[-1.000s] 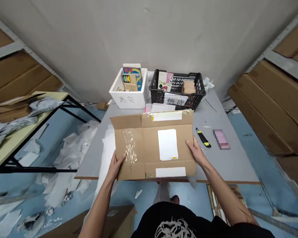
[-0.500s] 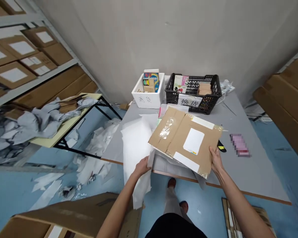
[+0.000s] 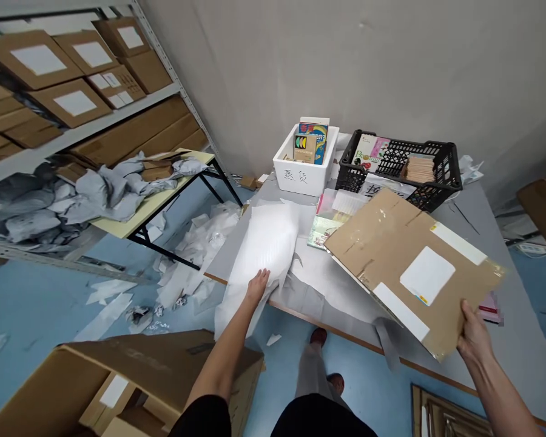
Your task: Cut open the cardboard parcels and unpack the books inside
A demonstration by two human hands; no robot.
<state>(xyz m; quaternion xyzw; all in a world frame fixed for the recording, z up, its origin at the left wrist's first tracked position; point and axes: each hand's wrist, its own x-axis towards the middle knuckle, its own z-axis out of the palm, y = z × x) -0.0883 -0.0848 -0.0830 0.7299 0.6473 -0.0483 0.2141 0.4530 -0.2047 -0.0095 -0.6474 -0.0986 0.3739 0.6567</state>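
My right hand (image 3: 474, 334) grips the lower right edge of a flat cardboard parcel (image 3: 391, 243), which is tilted above the table. The parcel has a white label, white strips and clear tape on its face. My left hand (image 3: 258, 285) lies on a white foam packing sheet (image 3: 270, 230) with its fingers stretched forward. That sheet hangs over the table's front edge. Between the sheet and the parcel, a green-covered book (image 3: 321, 230) shows, partly hidden. Loose grey-white wrapping (image 3: 341, 291) is spread on the table under the parcel.
A white foam box (image 3: 300, 178) with books and a black crate (image 3: 441, 194) stand at the table's back. Open carton (image 3: 164, 370) sits on the floor at front left. Grey bags cover a yellow side table (image 3: 122, 226); flattened cardboard (image 3: 450, 416) lies front right.
My right hand has carried the parcel to the right, off the wrapping. My left hand has shifted from the foam sheet's edge onto its top. The view has turned left.
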